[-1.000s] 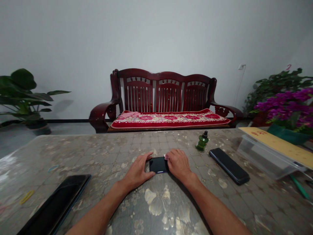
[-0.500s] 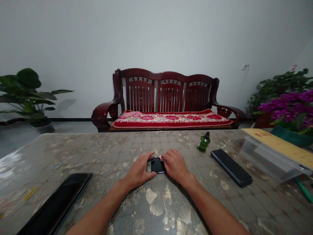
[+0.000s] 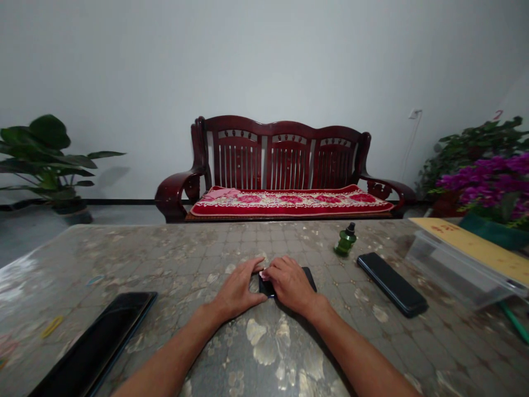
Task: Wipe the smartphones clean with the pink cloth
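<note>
Lower centre, wiping looks unfinished: right hand (image 3: pixel 291 282) pinches a pink cloth (image 3: pixel 263 274) against the smartphone (image 3: pixel 266 288), left hand (image 3: pixel 236 288) bracing its end between spread thumb and fingers.

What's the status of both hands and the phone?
Left hand at phone's left end. Right hand over phone, pinching pink cloth. Green bottle beyond, clear of both hands.
</note>
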{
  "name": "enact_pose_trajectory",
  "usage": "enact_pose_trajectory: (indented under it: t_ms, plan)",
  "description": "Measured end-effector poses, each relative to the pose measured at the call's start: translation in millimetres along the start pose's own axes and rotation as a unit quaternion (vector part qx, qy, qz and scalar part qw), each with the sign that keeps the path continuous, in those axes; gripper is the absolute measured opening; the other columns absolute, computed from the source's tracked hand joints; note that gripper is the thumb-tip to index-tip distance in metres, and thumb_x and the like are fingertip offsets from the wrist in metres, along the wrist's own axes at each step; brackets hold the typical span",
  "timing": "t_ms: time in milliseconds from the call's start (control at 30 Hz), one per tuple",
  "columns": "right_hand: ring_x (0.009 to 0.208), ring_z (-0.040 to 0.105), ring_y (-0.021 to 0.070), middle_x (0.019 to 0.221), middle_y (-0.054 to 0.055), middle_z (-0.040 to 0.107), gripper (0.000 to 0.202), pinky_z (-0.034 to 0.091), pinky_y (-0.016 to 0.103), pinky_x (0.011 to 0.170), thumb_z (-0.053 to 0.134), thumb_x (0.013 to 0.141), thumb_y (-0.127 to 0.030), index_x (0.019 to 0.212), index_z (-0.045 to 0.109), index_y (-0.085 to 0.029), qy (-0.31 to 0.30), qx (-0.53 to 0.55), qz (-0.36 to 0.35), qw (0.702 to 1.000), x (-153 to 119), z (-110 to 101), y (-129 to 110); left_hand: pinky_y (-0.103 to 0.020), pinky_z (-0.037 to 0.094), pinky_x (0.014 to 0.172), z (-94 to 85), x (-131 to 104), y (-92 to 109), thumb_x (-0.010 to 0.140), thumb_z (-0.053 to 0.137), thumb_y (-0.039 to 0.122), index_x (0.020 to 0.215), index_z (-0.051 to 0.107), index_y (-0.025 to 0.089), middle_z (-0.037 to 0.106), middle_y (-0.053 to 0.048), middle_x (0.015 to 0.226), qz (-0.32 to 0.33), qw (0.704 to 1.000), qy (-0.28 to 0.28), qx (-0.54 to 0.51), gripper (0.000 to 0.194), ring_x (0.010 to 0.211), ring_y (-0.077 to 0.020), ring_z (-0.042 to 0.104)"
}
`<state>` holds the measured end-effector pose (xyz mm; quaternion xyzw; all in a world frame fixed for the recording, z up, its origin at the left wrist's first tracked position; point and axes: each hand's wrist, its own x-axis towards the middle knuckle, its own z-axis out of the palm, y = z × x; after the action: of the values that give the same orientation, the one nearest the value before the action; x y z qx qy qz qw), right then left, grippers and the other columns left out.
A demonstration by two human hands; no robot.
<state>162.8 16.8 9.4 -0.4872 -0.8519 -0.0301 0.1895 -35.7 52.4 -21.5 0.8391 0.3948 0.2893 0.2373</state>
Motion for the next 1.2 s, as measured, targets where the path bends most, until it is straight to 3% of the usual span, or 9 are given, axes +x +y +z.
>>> enact_pose_trajectory:
  t_ms: [233, 567, 767, 1000, 1200]
  plan:
    - [0.094, 0.052, 0.021, 0.097, 0.005, 0.066, 0.016, 0.036, 0.032, 0.08, 0.054, 0.099, -0.018, 0.1, 0.07, -0.022, 0.009, -0.04, 0.037, 0.998, 1.6, 2.7, -2.6, -0.052, 0.043, 0.111, 3.4, 1.0, -1.1, 0.063, 0.081, 0.021, 0.144, 0.043, 0.022, 0.061, -0.012, 0.137, 0.0, 1.0, 0.0, -0.003, 0.09, 0.129, -0.0339, 0.055]
    - [0.091, 0.051, 0.0194, 0.091, 0.002, 0.065, 0.013, 0.034, 0.032, 0.08, 0.06, 0.092, -0.014, 0.092, 0.069, -0.023, -0.009, 0.009, -0.05, 0.999, -3.2, -2.9, -4.1, -0.051, 0.042, 0.11, 4.7, 0.0, -1.9, 0.064, 0.083, 0.021, 0.145, 0.041, 0.021, 0.066, -0.011, 0.129, -0.001, 1.0, 0.0, 0.004, 0.091, 0.126, -0.0326, 0.057]
    - [0.094, 0.052, 0.021, 0.095, 0.004, 0.066, 0.013, 0.035, 0.033, 0.08, 0.058, 0.097, -0.02, 0.099, 0.07, -0.023, 0.015, -0.02, -0.014, 1.0, -1.3, 2.0, -1.7, -0.053, 0.041, 0.112, 6.3, 0.9, -5.1, 0.064, 0.083, 0.023, 0.145, 0.043, 0.023, 0.062, -0.011, 0.135, 0.004, 1.0, -0.001, 0.01, 0.09, 0.13, -0.0341, 0.054]
    - [0.09, 0.052, 0.019, 0.091, 0.002, 0.066, 0.015, 0.035, 0.031, 0.079, 0.059, 0.091, -0.013, 0.091, 0.07, -0.023, -0.016, 0.03, -0.067, 0.997, -4.7, -3.2, -4.7, -0.052, 0.043, 0.11, 5.7, 1.2, -4.1, 0.063, 0.085, 0.023, 0.145, 0.042, 0.022, 0.066, -0.011, 0.128, 0.003, 1.0, 0.001, 0.005, 0.092, 0.127, -0.0342, 0.057]
    - [0.093, 0.052, 0.0202, 0.096, 0.003, 0.067, 0.013, 0.034, 0.032, 0.079, 0.058, 0.096, -0.019, 0.098, 0.07, -0.023, 0.013, 0.015, -0.033, 0.999, -2.0, 4.0, -2.3, -0.053, 0.041, 0.112, 3.8, 1.4, -1.8, 0.061, 0.087, 0.022, 0.145, 0.043, 0.021, 0.064, -0.012, 0.132, -0.001, 1.0, -0.004, 0.005, 0.094, 0.129, -0.0354, 0.055]
